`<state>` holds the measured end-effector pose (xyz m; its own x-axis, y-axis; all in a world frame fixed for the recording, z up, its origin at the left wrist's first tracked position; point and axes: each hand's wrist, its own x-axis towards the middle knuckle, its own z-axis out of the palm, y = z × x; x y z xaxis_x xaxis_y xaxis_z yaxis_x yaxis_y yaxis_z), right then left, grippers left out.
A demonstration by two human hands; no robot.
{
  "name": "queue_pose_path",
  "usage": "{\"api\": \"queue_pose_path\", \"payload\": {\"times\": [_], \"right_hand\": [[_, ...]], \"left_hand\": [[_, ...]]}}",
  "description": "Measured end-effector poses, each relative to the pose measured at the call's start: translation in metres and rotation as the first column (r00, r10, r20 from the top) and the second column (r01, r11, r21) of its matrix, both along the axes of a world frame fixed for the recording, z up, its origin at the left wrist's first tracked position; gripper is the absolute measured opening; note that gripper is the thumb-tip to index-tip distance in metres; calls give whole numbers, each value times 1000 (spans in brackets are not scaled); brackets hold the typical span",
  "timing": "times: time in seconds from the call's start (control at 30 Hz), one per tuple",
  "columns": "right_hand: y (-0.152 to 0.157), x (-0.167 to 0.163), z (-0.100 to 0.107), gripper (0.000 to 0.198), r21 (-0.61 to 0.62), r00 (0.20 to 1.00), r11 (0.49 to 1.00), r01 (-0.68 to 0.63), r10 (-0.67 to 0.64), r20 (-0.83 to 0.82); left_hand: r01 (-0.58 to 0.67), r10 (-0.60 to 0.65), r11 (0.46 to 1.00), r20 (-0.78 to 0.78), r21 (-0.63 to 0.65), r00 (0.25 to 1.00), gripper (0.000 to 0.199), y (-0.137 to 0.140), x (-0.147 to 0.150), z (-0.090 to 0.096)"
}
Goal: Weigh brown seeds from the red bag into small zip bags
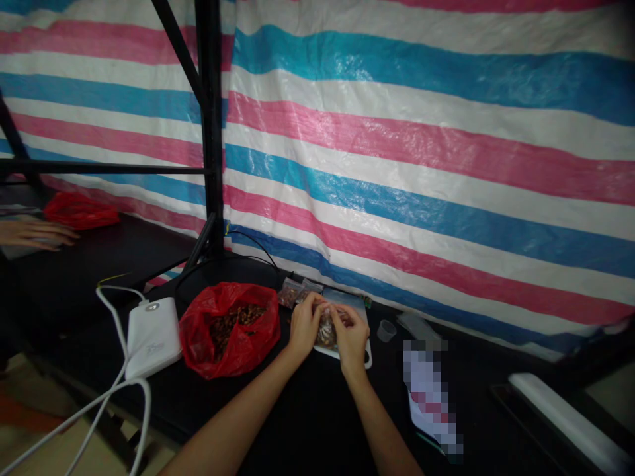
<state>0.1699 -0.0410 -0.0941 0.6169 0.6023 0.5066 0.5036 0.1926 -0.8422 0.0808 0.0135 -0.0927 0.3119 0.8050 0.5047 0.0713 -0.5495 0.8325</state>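
My left hand (305,325) and my right hand (353,336) meet at the top of a small clear plastic bag (326,335) with brown pieces inside. Fingers of both hands pinch its upper edge. Under the bag lies a flat light-coloured board or scale (350,301), mostly covered by my hands. Left of my left hand, an open red plastic bag (198,347) holds many small brown pieces (235,325), perhaps nuts or seeds. Just behind that hand are small filled clear bags (291,293). A small clear plastic cup (386,330) stands right of my right hand.
A white power bank (153,338) with a white cable (112,307) is at the left. Clear empty-looking bags (419,325) and a pixelated flat item (430,400) lie to the right, before a white bar (565,416). Another person's hand (42,233) rests near a red bag (82,210).
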Motion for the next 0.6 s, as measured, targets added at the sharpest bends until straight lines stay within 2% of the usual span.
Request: {"api": "queue_pose_path", "payload": {"times": [0.2, 0.3, 0.43, 0.6], "right_hand": [[-5, -2, 4, 21, -16, 988, 997, 75, -72, 137], [-5, -6, 7, 22, 9, 1000, 1000, -11, 11, -5], [-2, -8, 8, 21, 118, 958, 983, -144, 168, -230], [-2, -4, 8, 23, 121, 958, 985, -120, 147, -247]], "left_hand": [[-81, 82, 996, -17, 29, 996, 15, -5, 5, 0], [-83, 83, 995, -7, 54, 997, 15, -7, 4, 1], [-81, 80, 996, 33, 38, 996, 14, -9, 4, 1], [-62, 64, 998, 90, -26, 994, 17, -12, 4, 1]]}}
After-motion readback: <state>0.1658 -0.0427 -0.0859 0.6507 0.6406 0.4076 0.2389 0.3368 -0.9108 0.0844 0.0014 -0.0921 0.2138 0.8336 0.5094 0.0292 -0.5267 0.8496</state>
